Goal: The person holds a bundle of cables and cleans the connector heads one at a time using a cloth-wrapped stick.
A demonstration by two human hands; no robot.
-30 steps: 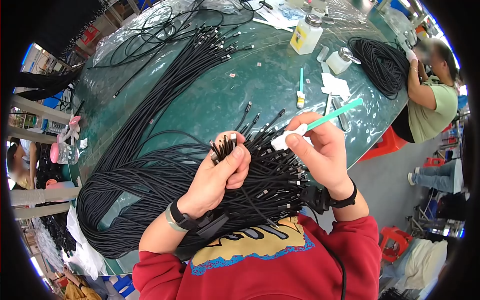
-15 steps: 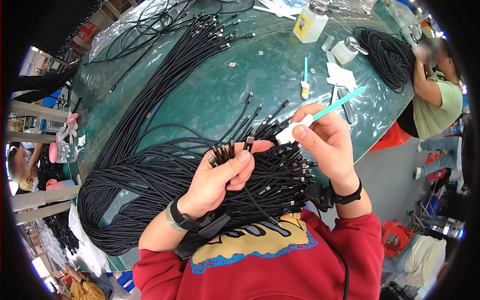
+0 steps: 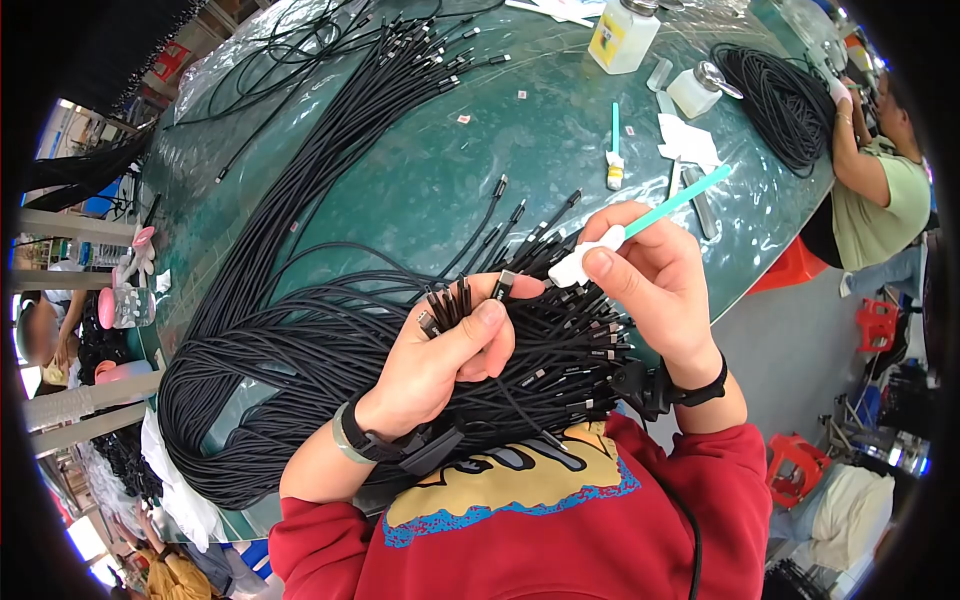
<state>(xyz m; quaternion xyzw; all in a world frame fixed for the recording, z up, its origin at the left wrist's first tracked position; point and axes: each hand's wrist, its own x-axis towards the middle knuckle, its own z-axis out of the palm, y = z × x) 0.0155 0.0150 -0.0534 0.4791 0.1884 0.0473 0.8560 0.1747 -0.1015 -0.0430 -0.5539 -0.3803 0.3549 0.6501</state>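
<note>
My left hand (image 3: 445,345) is closed around several black cable connectors (image 3: 450,303). One of these connectors (image 3: 504,286) stands up between thumb and index finger, its metal tip uppermost. In my right hand (image 3: 655,285), thumb and fingers pinch a teal stick (image 3: 680,203) with white cloth (image 3: 580,262) wrapped over its lower end. The cloth is close to the left index fingertip, a little right of the raised connector. Beneath both hands lies a thick bundle of black cables (image 3: 250,375), many connector ends gathered at its right side.
Another cable bundle (image 3: 330,130) stretches across the green table (image 3: 400,190). At the back right are a yellow-labelled bottle (image 3: 622,38), a pump bottle (image 3: 694,92), a second teal stick (image 3: 615,130), white cloth (image 3: 690,140) and coiled cable (image 3: 775,105). A co-worker (image 3: 885,190) sits at right.
My hands keep nearly the same hold, with the raised connector turned slightly. The view has shifted a little. The co-worker at right has lowered their hands toward the coiled cable.
</note>
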